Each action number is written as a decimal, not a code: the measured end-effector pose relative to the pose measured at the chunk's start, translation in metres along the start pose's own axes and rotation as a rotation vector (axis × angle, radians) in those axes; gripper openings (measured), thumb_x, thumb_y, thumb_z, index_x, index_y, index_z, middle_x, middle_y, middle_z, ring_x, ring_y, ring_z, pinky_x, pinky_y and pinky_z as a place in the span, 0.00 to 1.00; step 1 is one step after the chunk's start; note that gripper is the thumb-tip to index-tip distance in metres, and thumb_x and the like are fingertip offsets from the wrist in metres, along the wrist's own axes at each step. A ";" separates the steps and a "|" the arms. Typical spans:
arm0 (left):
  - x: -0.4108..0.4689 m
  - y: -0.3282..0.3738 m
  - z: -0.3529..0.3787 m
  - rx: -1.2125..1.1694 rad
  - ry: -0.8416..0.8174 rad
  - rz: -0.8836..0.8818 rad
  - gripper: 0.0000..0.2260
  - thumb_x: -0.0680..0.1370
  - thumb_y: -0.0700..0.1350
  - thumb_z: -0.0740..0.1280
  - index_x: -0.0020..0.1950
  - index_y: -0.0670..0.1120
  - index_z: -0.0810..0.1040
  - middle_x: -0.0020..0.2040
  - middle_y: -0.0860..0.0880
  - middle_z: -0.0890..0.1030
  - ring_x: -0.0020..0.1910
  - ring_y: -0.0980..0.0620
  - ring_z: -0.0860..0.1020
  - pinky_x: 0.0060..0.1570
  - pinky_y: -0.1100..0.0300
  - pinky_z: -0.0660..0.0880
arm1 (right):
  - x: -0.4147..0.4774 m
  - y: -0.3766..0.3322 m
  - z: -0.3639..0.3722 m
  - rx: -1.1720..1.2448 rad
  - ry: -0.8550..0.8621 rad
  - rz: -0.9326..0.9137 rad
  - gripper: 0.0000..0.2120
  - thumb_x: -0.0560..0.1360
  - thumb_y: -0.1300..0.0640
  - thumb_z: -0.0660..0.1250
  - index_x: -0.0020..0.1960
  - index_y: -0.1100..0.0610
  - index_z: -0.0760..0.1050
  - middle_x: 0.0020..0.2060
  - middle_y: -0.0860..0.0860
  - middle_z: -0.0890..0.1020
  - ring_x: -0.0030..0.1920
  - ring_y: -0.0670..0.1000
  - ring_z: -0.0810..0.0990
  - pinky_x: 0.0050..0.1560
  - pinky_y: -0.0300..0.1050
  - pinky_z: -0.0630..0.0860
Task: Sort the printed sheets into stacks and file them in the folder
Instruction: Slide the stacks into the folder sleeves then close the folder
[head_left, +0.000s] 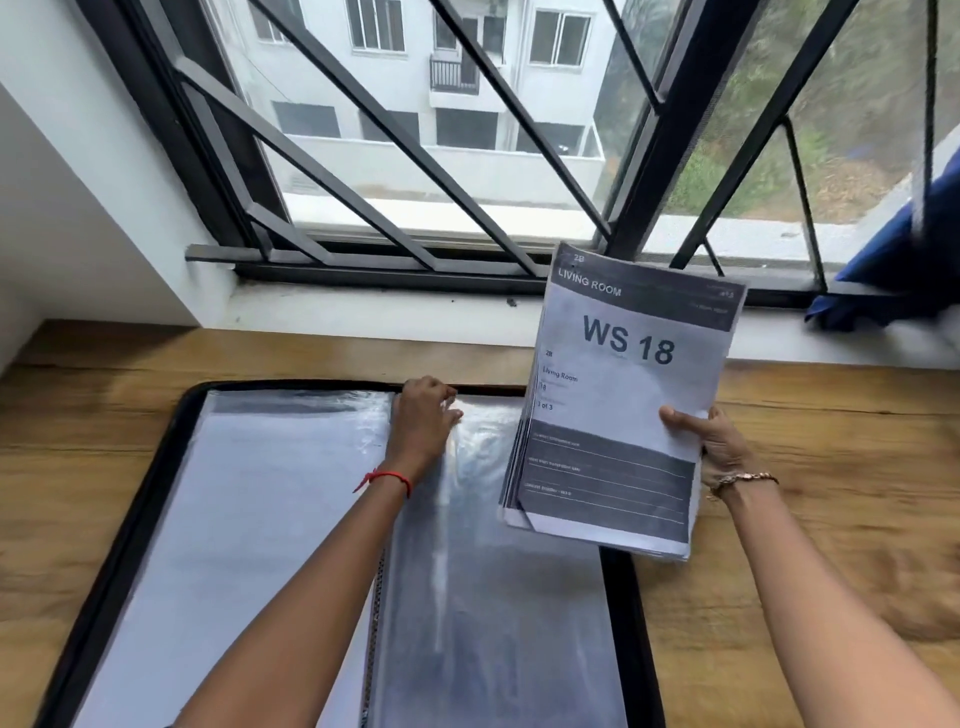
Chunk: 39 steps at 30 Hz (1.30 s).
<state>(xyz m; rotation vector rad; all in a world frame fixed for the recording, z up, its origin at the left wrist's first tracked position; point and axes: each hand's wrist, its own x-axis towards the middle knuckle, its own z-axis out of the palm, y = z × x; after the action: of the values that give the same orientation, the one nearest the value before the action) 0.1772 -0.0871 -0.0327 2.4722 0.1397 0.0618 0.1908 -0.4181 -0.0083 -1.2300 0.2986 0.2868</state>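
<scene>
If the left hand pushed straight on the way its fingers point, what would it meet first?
The folder's black rim just past the fingertips of the left hand, then bare wooden table, and probably the white window ledge; depth is unclear.

Left grip (426, 415): thin red thread band (387, 480) tied round the wrist, short loose end sticking out on the outer side. Right grip (711, 441): slim rose-gold chain bracelet (743, 480) at the wrist, small links. Both forearms (291, 613) bare, uncovered down to frame edge.
</scene>
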 end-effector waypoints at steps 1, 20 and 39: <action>0.001 -0.001 0.001 0.033 -0.004 0.004 0.09 0.72 0.41 0.70 0.52 0.43 0.81 0.55 0.47 0.79 0.59 0.47 0.70 0.53 0.58 0.61 | -0.002 -0.001 0.001 0.017 0.003 -0.018 0.14 0.68 0.67 0.71 0.52 0.58 0.75 0.41 0.49 0.85 0.41 0.49 0.84 0.39 0.42 0.81; 0.003 -0.001 0.001 0.018 -0.029 0.005 0.13 0.71 0.49 0.72 0.53 0.47 0.79 0.54 0.50 0.77 0.58 0.48 0.69 0.50 0.56 0.56 | -0.002 0.010 -0.017 0.076 0.022 -0.036 0.20 0.73 0.74 0.57 0.52 0.54 0.78 0.48 0.51 0.84 0.48 0.53 0.83 0.52 0.54 0.79; 0.002 -0.002 0.005 0.047 0.207 0.183 0.01 0.70 0.42 0.73 0.39 0.45 0.84 0.44 0.52 0.83 0.48 0.46 0.73 0.46 0.59 0.50 | -0.004 0.011 -0.016 0.154 0.018 -0.036 0.21 0.74 0.74 0.55 0.53 0.54 0.77 0.48 0.51 0.83 0.49 0.54 0.83 0.51 0.55 0.79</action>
<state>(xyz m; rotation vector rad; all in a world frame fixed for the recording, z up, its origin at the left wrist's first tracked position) 0.1797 -0.0884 -0.0374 2.5152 0.0022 0.3974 0.1815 -0.4298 -0.0211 -1.0858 0.3079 0.2178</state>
